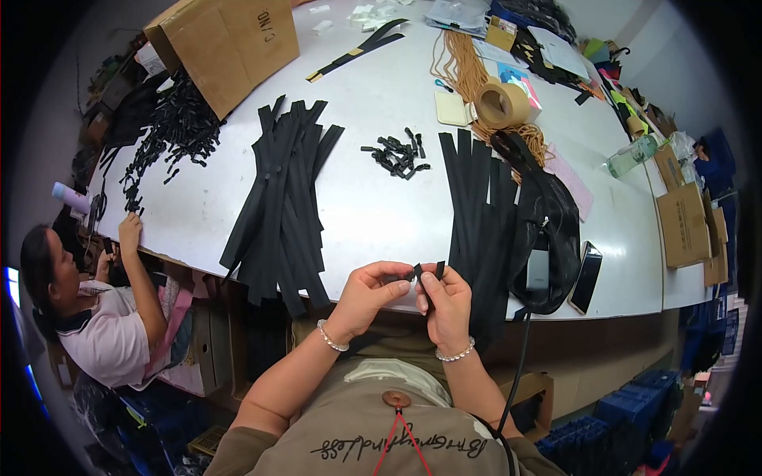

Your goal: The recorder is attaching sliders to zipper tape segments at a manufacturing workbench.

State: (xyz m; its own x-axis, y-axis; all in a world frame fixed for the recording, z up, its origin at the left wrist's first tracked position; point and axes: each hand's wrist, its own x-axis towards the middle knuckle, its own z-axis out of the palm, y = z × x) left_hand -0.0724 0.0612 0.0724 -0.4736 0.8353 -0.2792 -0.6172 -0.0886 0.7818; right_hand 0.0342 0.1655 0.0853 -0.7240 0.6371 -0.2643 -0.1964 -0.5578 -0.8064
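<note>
Left hand (371,292) and right hand (444,303) pinch one black strip (429,272) between them at the white table (373,214) edge.

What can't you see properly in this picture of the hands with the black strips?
- Small black piece pinched between left hand and right hand: head view, fingers cover most of it, too small to tell its shape.
- Tiny black parts pile: too small to tell apart.
- Cardboard box: cut off by the top edge.
- Things at the table's far end: bent and cluttered near the fisheye rim.
</note>
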